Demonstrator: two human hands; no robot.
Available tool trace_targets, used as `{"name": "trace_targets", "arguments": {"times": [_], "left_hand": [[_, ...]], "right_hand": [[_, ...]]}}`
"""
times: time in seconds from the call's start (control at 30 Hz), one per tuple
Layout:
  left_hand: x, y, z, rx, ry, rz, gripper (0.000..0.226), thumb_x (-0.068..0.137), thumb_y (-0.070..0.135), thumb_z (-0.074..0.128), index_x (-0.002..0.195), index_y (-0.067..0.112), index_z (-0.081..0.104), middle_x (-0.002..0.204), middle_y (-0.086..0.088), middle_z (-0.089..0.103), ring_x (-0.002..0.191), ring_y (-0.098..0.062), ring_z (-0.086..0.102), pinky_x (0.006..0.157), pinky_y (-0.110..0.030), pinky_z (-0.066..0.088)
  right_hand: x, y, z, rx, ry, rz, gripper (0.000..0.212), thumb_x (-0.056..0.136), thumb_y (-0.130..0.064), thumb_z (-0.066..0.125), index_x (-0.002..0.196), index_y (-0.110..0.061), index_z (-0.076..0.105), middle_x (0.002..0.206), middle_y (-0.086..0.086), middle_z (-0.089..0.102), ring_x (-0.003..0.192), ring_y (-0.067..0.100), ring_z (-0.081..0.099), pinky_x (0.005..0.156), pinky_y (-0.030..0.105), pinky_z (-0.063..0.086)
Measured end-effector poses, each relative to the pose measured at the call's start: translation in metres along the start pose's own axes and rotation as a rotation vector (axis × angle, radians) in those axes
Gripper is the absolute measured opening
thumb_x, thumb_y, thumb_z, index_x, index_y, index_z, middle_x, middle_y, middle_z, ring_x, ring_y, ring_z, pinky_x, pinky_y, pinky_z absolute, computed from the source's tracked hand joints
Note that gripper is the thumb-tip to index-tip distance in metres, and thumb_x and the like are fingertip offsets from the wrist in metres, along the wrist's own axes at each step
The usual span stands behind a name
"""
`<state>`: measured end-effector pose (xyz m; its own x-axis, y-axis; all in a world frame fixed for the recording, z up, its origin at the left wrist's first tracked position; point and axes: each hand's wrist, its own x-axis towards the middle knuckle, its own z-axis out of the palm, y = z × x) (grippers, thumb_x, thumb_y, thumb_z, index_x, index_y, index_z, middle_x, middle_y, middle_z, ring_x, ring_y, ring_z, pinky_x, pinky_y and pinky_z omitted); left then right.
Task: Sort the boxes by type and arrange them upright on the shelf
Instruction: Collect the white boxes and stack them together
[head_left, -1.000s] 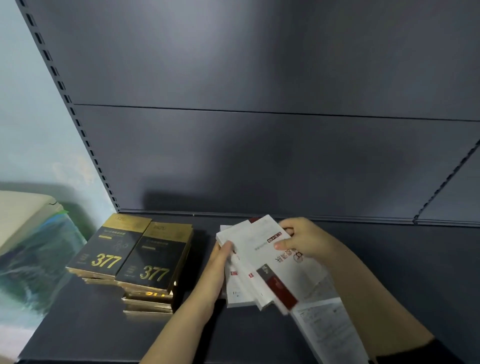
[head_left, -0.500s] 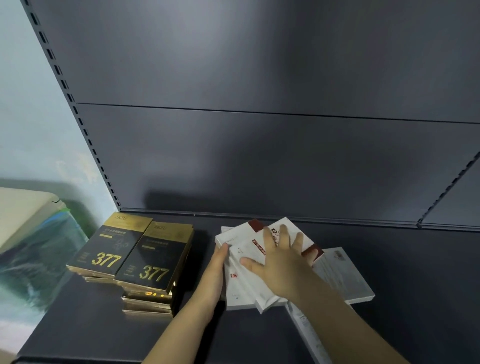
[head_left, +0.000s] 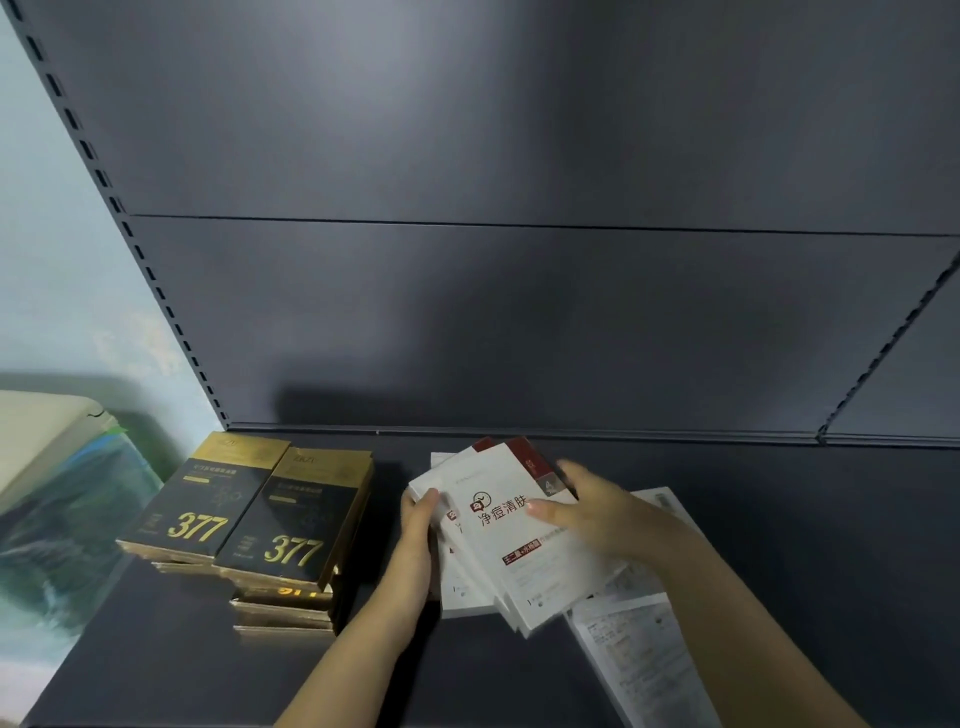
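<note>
Both hands gather the white boxes into one pile on the shelf.

The left hand (head_left: 415, 540) presses flat against the 9 o'clock side of the white boxes (head_left: 511, 540), fingers straight, and the right hand (head_left: 597, 514) lies half open on the top box from 3 o'clock, thumb on its printed face; I judge they square the fanned pile so that it can be lifted and stood up as one type. The boxes lie flat at the middle of the shelf (head_left: 779, 519), not yet upright. At 9 o'clock, just beside the left hand, the black and gold boxes (head_left: 249, 519) lie in flat stacks too. Loose white boxes (head_left: 634, 644) lie at 4 o'clock, near the front edge. Toward 12 o'clock, room along the back panel (head_left: 519, 322) is open for standing them.
</note>
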<state>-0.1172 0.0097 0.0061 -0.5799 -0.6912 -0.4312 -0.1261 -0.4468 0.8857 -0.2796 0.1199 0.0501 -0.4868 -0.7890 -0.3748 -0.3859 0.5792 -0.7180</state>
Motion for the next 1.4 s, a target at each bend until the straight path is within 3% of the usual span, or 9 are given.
{"name": "trace_targets", "arguments": {"times": [0.13,0.3,0.43,0.57,0.67,0.83,1.03,1.2,1.4], "left_hand": [[0.006,0.0,0.011,0.18,0.138,0.188,0.027,0.093,0.027,0.057,0.114,0.029,0.04,0.125,-0.006,0.06,0.098,-0.017,0.059,0.084,-0.031,0.048],[0.024,0.018,0.006,0.274,-0.109,0.136,0.048,0.08,0.029,0.064,0.123,0.03,0.042,0.128,-0.005,0.058,0.114,-0.022,0.061,0.094,-0.044,0.054],[0.029,0.029,0.003,0.263,-0.09,0.151,0.026,0.099,0.012,0.047,0.119,0.028,0.043,0.12,-0.005,0.066,0.102,-0.02,0.068,0.078,-0.035,0.06],[0.017,0.022,0.006,0.585,0.033,0.341,0.056,0.083,0.023,0.062,0.13,0.039,0.037,0.143,0.001,0.044,0.134,-0.024,0.043,0.106,-0.05,0.044],[-0.009,0.027,0.023,0.73,0.094,0.58,0.072,0.089,0.019,0.061,0.15,0.025,0.023,0.156,0.005,0.021,0.145,-0.013,0.015,0.12,-0.036,0.019],[-0.032,0.025,0.061,1.016,-0.207,0.892,0.053,0.087,0.036,0.059,0.136,0.03,0.041,0.131,0.007,0.055,0.121,-0.012,0.051,0.102,-0.026,0.041],[-0.024,-0.022,0.114,1.889,-0.345,0.923,0.072,0.086,0.036,0.061,0.146,0.016,0.026,0.131,-0.021,0.052,0.113,-0.039,0.055,0.103,-0.047,0.037],[-0.003,0.004,0.112,1.409,-0.152,1.031,0.043,0.095,0.029,0.046,0.136,0.02,0.041,0.1,-0.007,0.07,0.081,-0.028,0.068,0.068,-0.037,0.055],[0.002,0.036,0.092,0.471,-0.157,0.555,0.017,0.097,0.02,0.052,0.106,0.023,0.065,0.097,0.005,0.072,0.091,-0.015,0.069,0.073,-0.027,0.054]], "right_hand": [[0.004,0.009,0.021,0.201,0.02,0.003,0.025,0.081,-0.057,0.058,0.105,-0.048,0.057,0.102,-0.015,0.074,0.098,0.011,0.069,0.099,0.045,0.049],[0.009,-0.005,0.035,0.796,-0.146,0.039,0.035,0.097,-0.036,0.051,0.127,-0.018,0.056,0.118,0.005,0.071,0.113,0.024,0.065,0.106,0.048,0.044],[0.004,-0.009,0.039,0.651,-0.088,-0.038,0.025,0.1,-0.028,0.047,0.123,-0.028,0.058,0.12,-0.003,0.07,0.112,0.016,0.065,0.104,0.04,0.047],[-0.003,0.012,0.014,0.166,0.132,0.008,0.038,0.097,-0.015,0.053,0.134,-0.019,0.047,0.138,0.007,0.056,0.122,0.019,0.057,0.107,0.03,0.043],[-0.009,0.044,-0.012,-0.03,0.258,0.05,0.054,0.09,-0.027,0.064,0.139,-0.018,0.043,0.141,0.005,0.048,0.132,0.026,0.045,0.111,0.039,0.037],[-0.036,0.087,-0.028,-0.137,0.096,0.197,0.102,0.065,-0.045,0.082,0.148,-0.026,0.025,0.152,-0.003,0.025,0.138,0.029,0.031,0.111,0.047,0.035],[-0.048,0.102,-0.034,0.606,0.582,0.131,0.033,0.09,-0.009,0.062,0.123,-0.006,0.058,0.111,0.009,0.065,0.093,0.021,0.065,0.072,0.031,0.055],[-0.069,0.1,-0.048,1.282,0.54,-0.045,0.019,0.095,-0.008,0.052,0.111,-0.001,0.06,0.104,0.019,0.07,0.092,0.03,0.072,0.074,0.034,0.06],[-0.064,0.105,-0.03,0.365,0.392,0.274,0.028,0.084,-0.037,0.065,0.104,-0.018,0.06,0.102,0.005,0.068,0.087,0.019,0.064,0.08,0.034,0.051]]}}
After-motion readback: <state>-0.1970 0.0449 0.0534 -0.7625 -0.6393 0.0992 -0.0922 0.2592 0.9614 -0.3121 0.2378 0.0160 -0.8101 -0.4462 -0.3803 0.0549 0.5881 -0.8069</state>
